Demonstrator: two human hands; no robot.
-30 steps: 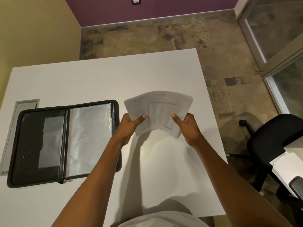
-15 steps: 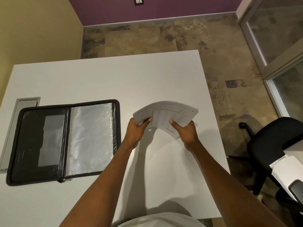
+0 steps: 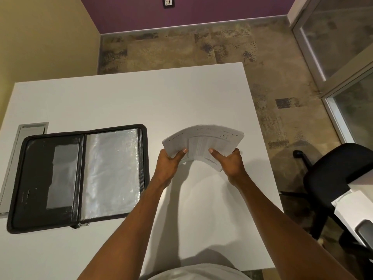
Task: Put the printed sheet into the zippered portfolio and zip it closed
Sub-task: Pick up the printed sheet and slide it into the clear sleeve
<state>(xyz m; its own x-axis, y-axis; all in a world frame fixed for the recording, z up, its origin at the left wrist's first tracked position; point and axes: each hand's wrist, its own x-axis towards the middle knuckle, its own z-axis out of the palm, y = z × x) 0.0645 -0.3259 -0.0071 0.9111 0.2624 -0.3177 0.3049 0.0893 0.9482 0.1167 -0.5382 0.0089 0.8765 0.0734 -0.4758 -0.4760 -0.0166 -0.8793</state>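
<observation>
Two bare arms reach out over the flat white desk (image 3: pixel 121 102). The left hand (image 3: pixel 168 165) and the right hand (image 3: pixel 230 163) hold a white printed sheet (image 3: pixel 203 141) up in the air above the desk. Each grip is pinching a near corner of the paper, with the thumb on top and the other fingers hidden under it. The paper bends up in the middle like a little hill. It looks thick at the edge, like more than one page.

To the left, the black zippered portfolio (image 3: pixel 80 176) lies wide open and flat on the desk, apart from the paper. Its right half has a shiny clear plastic sleeve (image 3: pixel 112 174). Its small zipper pull (image 3: pixel 80 225) sits at the near edge.
</observation>
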